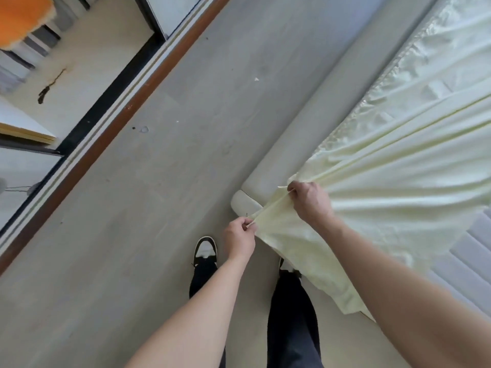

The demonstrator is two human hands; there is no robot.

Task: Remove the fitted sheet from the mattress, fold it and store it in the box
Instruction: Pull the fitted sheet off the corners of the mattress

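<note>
A person stands at the rounded corner of a pale grey upholstered bed base [300, 134], looking down at both bare forearms. The pale yellow fabric fitted sheet [403, 168] is pulled off that corner and stretches in long taut folds from the hands back over the bed, where part of it lies crumpled and glossy along the edge of the base. A loose flap of the sheet hangs down in front of the base corner, over the person's right leg. Beyond the sheet, on the far side from the base corner, a strip of bare white quilted mattress [473, 258] shows.

The left hand [239, 239] hovers just off the base corner, toward the person, its thumb and curled fingers pinching the hem of the sheet. The right hand [309, 201] is right beside the base corner, over the sheet, fist closed round a gathered bunch of the same hem. A short taut stretch of hem runs between the two hands.

Below the base corner, a black and white sneaker [206, 248] and dark trousers stand on the light grey wood-look floor [148, 208]. Well away from the base, across the floor, a brown wooden sliding-door track [127, 107] runs diagonally; past it lies an orange fluffy cloth [21, 17]
</note>
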